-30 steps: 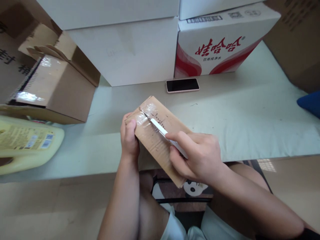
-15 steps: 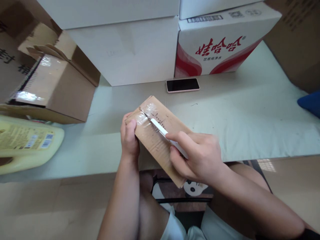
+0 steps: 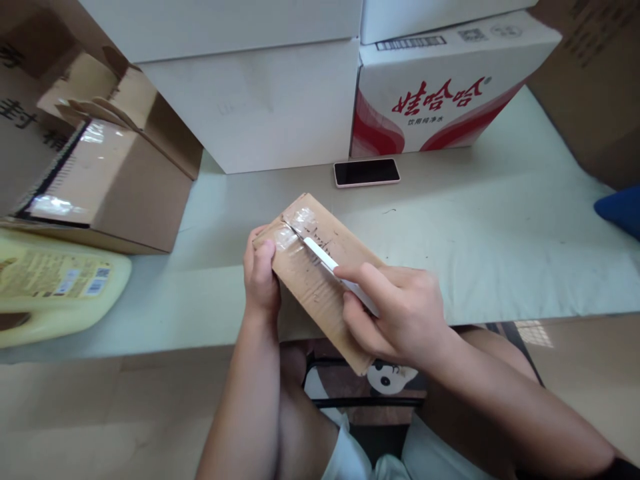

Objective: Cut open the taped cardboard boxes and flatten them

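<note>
A small brown cardboard parcel (image 3: 320,273) sealed with clear tape lies tilted across the near edge of the table. My left hand (image 3: 261,280) grips its left end, thumb on top. My right hand (image 3: 395,310) is closed around a white utility knife (image 3: 325,259), index finger stretched along the handle. The blade tip rests on the taped seam near the parcel's far left corner.
A phone (image 3: 367,172) lies face up behind the parcel. White cartons (image 3: 260,100) and a red-printed carton (image 3: 440,87) line the back. An open brown box (image 3: 115,180) and a yellow jug (image 3: 55,293) sit left. A blue object (image 3: 620,208) shows at the right edge.
Hands, knife and parcel hold nearly the same position; only the view has shifted slightly.
</note>
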The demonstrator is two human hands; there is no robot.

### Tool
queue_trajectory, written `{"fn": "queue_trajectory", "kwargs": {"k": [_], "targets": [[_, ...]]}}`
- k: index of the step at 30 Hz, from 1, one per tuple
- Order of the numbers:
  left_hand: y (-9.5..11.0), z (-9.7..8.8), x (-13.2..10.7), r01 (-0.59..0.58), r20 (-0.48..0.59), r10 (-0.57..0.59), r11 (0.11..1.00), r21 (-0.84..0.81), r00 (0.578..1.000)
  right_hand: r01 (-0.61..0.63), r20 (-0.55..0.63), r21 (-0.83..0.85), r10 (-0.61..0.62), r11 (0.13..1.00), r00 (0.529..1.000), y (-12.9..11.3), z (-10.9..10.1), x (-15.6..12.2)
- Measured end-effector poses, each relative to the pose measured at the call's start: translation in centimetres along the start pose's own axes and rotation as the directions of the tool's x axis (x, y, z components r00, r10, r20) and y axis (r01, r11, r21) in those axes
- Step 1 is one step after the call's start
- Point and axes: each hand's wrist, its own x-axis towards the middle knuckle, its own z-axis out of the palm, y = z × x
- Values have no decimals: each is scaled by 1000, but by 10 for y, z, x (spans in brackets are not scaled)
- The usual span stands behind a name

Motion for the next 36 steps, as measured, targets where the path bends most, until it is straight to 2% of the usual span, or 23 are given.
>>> {"fn": "queue_trajectory", "kwargs": {"k": [4,17,23,32,36], "targets": [[5,3,-1,-16,-47,18,999,34,999,-3,-15,68,4,998,1000,1,-3,0],[9,3,-1,-1,-46,3,999,35,999,-37,-49,198,48,980,998,3,-5,-1],[8,3,0,-5,-55,7,999,41,998,-44,-52,181,54,983,997,3,-5,-1],[9,4,-1,-18,-48,20,999,40,999,-50,-19,27,51,998,999,-1,-3,1],[8,4,0,-14,-48,16,999,35,999,-54,-31,51,56,997,998,-1,-3,1]]}}
